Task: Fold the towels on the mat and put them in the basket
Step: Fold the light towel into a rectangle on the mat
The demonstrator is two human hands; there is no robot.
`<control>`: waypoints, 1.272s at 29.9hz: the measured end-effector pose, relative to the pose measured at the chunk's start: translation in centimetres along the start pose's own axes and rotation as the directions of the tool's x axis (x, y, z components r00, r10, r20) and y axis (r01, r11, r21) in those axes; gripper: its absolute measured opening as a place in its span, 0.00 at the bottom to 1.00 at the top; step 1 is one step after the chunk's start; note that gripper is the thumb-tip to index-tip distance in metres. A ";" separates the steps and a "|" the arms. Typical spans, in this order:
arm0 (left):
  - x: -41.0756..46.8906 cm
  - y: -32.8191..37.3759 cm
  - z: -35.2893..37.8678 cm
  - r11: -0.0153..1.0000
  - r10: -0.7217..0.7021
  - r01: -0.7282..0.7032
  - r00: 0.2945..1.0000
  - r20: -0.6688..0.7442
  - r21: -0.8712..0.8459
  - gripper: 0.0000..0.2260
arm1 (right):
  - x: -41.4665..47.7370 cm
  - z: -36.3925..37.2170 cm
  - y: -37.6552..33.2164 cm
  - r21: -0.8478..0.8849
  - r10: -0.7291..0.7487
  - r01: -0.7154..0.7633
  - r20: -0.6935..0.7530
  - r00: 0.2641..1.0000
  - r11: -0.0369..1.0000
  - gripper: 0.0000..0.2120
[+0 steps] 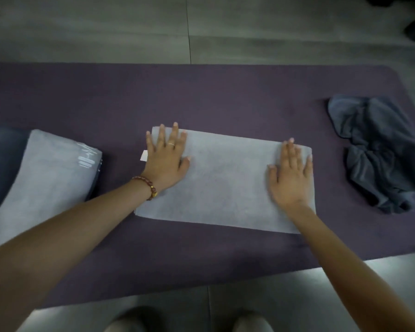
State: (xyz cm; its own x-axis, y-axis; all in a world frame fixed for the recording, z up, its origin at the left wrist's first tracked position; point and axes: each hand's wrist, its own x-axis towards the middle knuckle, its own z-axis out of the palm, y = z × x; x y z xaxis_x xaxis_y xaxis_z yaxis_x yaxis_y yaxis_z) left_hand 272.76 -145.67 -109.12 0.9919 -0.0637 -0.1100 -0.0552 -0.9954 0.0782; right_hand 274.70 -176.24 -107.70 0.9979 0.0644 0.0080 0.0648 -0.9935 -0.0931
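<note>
Pressing pale towel (225, 185): left hand (165, 161), right hand (290, 179).

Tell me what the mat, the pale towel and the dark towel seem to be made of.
Mat: thin, matte purple, rounded corner; likely rubber or foam with a suede-like top. Pale towel: flat, fine short nap, no loops visible; probably microfibre. Dark towel: slumps in soft, rounded folds; soft cloth, weave too blurred to tell.
</note>
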 end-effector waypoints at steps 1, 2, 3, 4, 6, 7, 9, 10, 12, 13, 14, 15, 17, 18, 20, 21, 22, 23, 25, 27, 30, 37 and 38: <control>-1.6 0.8 0.3 0.996 0.089 -0.089 0.996 0.013 0.019 0.31 | -1.5 0.2 -1.5 0.018 -0.139 0.138 0.030 0.990 0.990 0.31; -3.2 1.3 0.7 0.986 0.163 -0.164 0.986 0.025 0.033 0.31 | -3.1 0.7 -2.5 0.030 -0.247 0.246 0.064 0.967 0.969 0.31; -4.7 1.4 1.2 0.977 0.207 -0.208 0.978 0.026 0.040 0.30 | -4.5 1.4 -2.7 0.036 -0.309 0.307 0.090 0.947 0.951 0.30; -5.9 1.0 1.7 0.975 0.219 -0.219 0.976 0.020 0.038 0.30 | -5.6 1.9 -2.3 0.031 -0.320 0.318 0.106 0.941 0.947 0.29; -7.9 -0.5 2.2 0.982 0.189 -0.189 0.982 0.007 0.023 0.29 | -7.7 2.6 0.4 -0.005 -0.237 0.240 0.128 0.963 0.971 0.28; -8.6 -1.4 2.3 0.985 0.175 -0.175 0.985 0.000 0.006 0.29 | -8.5 2.6 1.8 -0.015 -0.184 0.187 0.122 0.975 0.982 0.28; -9.6 -2.7 2.3 0.983 0.180 -0.181 0.984 -0.010 -0.030 0.29 | -9.6 2.1 3.8 -0.012 -0.113 0.115 0.101 0.988 0.993 0.28; -9.7 -3.0 2.3 0.982 0.187 -0.187 0.982 -0.008 -0.037 0.29 | -9.8 1.9 4.1 -0.014 -0.090 0.092 0.106 0.990 0.996 0.29; -9.6 -3.1 2.3 0.981 0.190 -0.190 0.982 0.009 -0.035 0.30 | -10.1 1.8 4.2 -0.003 -0.008 0.009 0.102 0.995 1.000 0.30; -9.7 -3.0 2.3 0.982 0.189 -0.188 0.982 0.014 -0.031 0.30 | -10.2 1.8 4.1 0.025 0.060 -0.063 0.088 0.994 0.998 0.31; -9.8 -3.0 2.3 0.982 0.185 -0.185 0.982 0.019 -0.029 0.30 | -10.5 1.8 4.0 0.074 0.142 -0.147 0.077 0.987 0.986 0.32; -9.9 -3.0 2.3 0.983 0.181 -0.180 0.983 0.025 -0.030 0.30 | -10.7 1.7 3.9 0.129 0.223 -0.232 0.083 0.971 0.964 0.32; -9.9 -3.0 2.1 0.984 0.177 -0.176 0.984 0.034 -0.034 0.30 | -11.0 1.6 4.1 0.202 0.314 -0.330 0.108 0.943 0.922 0.31; -9.9 -3.1 2.1 0.984 0.176 -0.175 0.984 0.041 -0.035 0.30 | -11.1 1.3 4.1 0.208 0.331 -0.348 0.114 0.937 0.914 0.30; -10.0 -2.9 2.0 0.987 0.160 -0.158 0.985 0.058 -0.035 0.30 | -11.2 0.4 4.1 0.194 0.364 -0.376 0.098 0.926 0.906 0.29; -10.1 -2.8 2.0 0.989 0.144 -0.142 0.988 0.062 -0.036 0.30 | -11.3 -0.2 4.0 0.196 0.389 -0.396 0.073 0.918 0.897 0.28; -10.2 -2.8 2.1 0.991 0.128 -0.125 0.990 0.064 -0.041 0.30 | -11.2 -0.7 4.1 0.211 0.418 -0.422 0.063 0.906 0.882 0.26; -10.4 -2.8 2.2 0.992 0.118 -0.115 0.991 0.065 -0.048 0.30 | -11.2 -1.4 4.0 0.238 0.460 -0.468 0.091 0.883 0.851 0.25; -10.7 -2.8 2.3 0.991 0.122 -0.119 0.991 0.053 -0.054 0.29 | -10.9 -1.9 4.7 0.317 0.529 -0.578 0.235 0.816 0.752 0.24; -10.7 -2.9 2.2 0.991 0.132 -0.131 0.990 0.057 -0.035 0.29 | -9.8 -2.4 5.6 0.397 0.532 -0.632 0.341 0.775 0.666 0.22; -10.6 -3.1 2.4 0.990 0.139 -0.137 0.988 0.063 -0.041 0.30 | -8.4 -3.2 5.9 0.445 0.492 -0.667 0.454 0.743 0.597 0.12; -10.1 -2.1 0.7 0.965 0.178 -0.197 0.977 -0.121 -0.172 0.26 | -6.7 -7.1 -1.8 0.642 0.374 -0.398 0.182 0.910 0.655 0.14; -9.8 -1.7 -0.1 0.931 0.183 -0.219 0.972 -0.145 -0.294 0.23 | -6.6 -7.7 -4.0 0.685 0.323 -0.320 0.129 0.937 0.655 0.14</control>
State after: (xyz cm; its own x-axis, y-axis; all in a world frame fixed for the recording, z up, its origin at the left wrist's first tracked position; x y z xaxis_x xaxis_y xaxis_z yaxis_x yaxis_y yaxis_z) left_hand 263.15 -143.32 -108.12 0.9710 -0.2336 0.0506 -0.2346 -0.8915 0.3876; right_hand 267.83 -173.36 -99.67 0.9567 -0.2489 -0.1509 -0.2755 -0.6069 -0.7455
